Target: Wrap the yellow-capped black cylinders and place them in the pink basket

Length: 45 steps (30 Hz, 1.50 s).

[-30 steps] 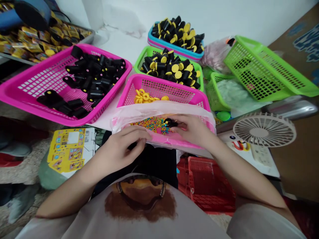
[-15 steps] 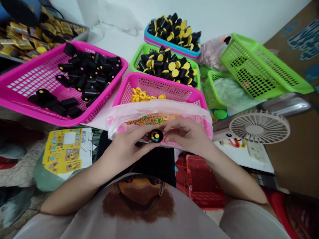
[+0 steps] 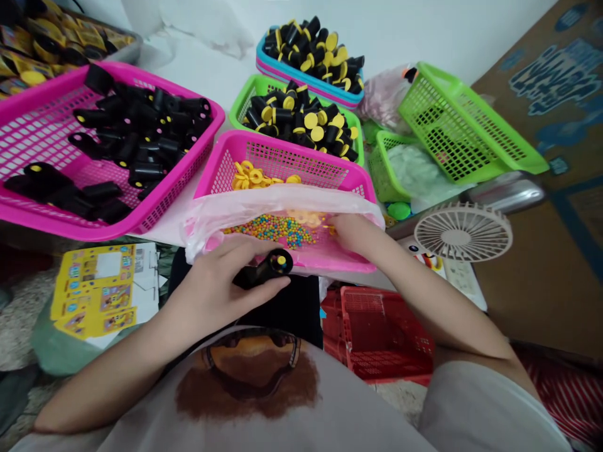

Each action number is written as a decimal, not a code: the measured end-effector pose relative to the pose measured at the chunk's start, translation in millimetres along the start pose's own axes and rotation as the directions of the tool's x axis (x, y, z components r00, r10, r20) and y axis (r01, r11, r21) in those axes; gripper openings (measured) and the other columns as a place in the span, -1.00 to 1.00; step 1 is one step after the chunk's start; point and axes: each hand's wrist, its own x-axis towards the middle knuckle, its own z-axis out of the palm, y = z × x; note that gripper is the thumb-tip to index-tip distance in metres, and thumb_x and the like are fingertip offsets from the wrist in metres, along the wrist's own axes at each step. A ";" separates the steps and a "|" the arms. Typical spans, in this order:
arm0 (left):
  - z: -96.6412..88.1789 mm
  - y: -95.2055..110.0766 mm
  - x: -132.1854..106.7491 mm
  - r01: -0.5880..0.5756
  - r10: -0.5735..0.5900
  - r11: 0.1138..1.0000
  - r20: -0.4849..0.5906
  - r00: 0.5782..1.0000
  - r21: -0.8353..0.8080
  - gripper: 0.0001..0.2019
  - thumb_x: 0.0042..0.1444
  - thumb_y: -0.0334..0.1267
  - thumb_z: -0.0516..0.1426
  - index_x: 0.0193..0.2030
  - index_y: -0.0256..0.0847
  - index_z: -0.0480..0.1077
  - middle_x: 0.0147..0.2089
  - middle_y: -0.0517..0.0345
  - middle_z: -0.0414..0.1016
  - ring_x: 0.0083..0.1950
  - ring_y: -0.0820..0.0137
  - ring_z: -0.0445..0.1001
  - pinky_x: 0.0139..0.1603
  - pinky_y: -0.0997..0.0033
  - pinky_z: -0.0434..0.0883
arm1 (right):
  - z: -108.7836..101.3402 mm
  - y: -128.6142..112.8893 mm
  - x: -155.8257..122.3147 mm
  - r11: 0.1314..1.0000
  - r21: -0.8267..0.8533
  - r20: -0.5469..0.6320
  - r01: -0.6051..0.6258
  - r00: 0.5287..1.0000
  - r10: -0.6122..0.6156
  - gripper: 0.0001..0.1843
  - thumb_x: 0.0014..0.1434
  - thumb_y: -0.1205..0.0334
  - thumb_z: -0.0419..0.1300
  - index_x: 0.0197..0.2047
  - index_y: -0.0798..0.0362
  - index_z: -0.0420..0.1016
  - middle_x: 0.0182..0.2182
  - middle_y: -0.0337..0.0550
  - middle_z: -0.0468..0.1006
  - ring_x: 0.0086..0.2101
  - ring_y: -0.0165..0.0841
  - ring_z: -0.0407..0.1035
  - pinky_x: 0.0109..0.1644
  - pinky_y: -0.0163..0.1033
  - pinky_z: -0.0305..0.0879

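My left hand (image 3: pixel 226 276) is closed around a black plastic tube (image 3: pixel 271 267), its round end tilted up and a small yellow piece showing inside. My right hand (image 3: pixel 351 232) reaches into the plastic-lined front part of the pink basket (image 3: pixel 365 183). Its fingers are mostly hidden behind the bag edge, close to some small yellow-orange pieces (image 3: pixel 311 218). Left of them, many coloured beads (image 3: pixel 268 229) lie in the clear plastic bag (image 3: pixel 198 235). Yellow rings (image 3: pixel 252 176) sit at the back of the same basket.
A larger magenta basket (image 3: pixel 186 169) of black tubes stands at left. Behind are a green basket (image 3: pixel 235 103) and a blue tray (image 3: pixel 264 66) of yellow-capped black tubes. A small fan (image 3: pixel 456 238) is at right, red crates (image 3: pixel 377 333) below, a yellow printed carton (image 3: pixel 70 282) at lower left.
My right hand has left the black tube and moved right and forward into the bag. My left hand still holds the tube, now lower and further left. The view has shifted right.
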 end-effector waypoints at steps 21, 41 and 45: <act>29.6 -11.3 1.7 -0.025 0.049 0.651 0.009 0.999 -0.759 -0.69 0.36 -0.21 0.34 0.03 -0.06 0.27 0.03 0.19 0.51 -0.01 0.48 0.55 -0.05 0.54 0.49 | -26.9 -104.0 -107.3 0.628 -0.043 -0.806 0.777 0.344 -0.481 -0.78 0.46 0.41 0.21 0.12 0.15 0.57 0.05 0.11 0.76 0.27 -0.19 0.57 0.28 -0.12 0.66; 37.7 12.6 -1.7 0.275 -0.438 -0.039 0.263 0.860 -0.961 -0.46 0.19 0.14 0.40 -0.03 -0.06 0.19 -0.31 0.37 0.39 -0.42 0.52 0.43 -0.49 0.60 0.39 | 8.1 -145.0 -52.8 0.471 0.115 -0.926 0.875 0.266 -0.268 -0.34 0.28 0.49 0.21 0.40 -0.08 0.35 0.10 -0.04 0.64 0.25 -0.22 0.55 0.32 -0.03 0.63; 39.1 20.2 3.6 0.299 -0.434 -0.225 0.370 0.822 -0.927 -0.53 0.16 -0.04 0.41 -0.06 -0.10 0.21 -0.39 0.35 0.36 -0.44 0.52 0.38 -0.56 0.65 0.17 | 18.4 -159.2 -55.3 0.547 0.172 -0.959 0.819 0.265 -0.095 -0.36 0.19 0.50 0.20 0.33 0.01 0.42 0.05 0.04 0.66 0.13 -0.16 0.62 0.22 0.01 0.68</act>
